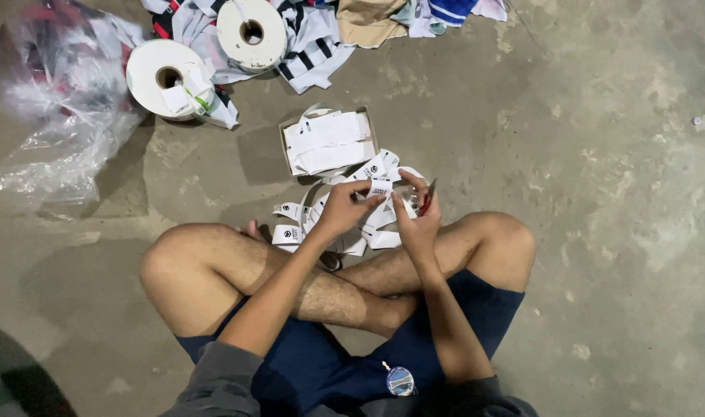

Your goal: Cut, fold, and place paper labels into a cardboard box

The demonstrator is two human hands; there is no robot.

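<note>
**Q:** What do the two hands hold?

**A:** The left hand (343,208) pinches a small white printed label (381,187) between thumb and fingertips, at the end of a white label ribbon (368,232) that loops down in front of the crossed legs. The right hand (416,220) meets the label from the other side, its fingers curled and pressed close together; a slim red-handled tool (429,197), probably small scissors, sticks up from this hand. Whether its blades are open cannot be told.

**Q:** Where does the label lie in the scene?

**A:** Raised above the concrete floor (599,193), between the two hands, just in front of a shallow cardboard box (369,127) filled with stacked cut labels (325,143).

**Q:** What surrounds the workplace?

**A:** Two large white rolls of label tape (167,85) (252,31) lie beyond the box, resting against striped garments (310,46). A crumpled clear plastic bag (59,116) sits at far left. The person sits cross-legged in dark blue shorts (306,371).
</note>
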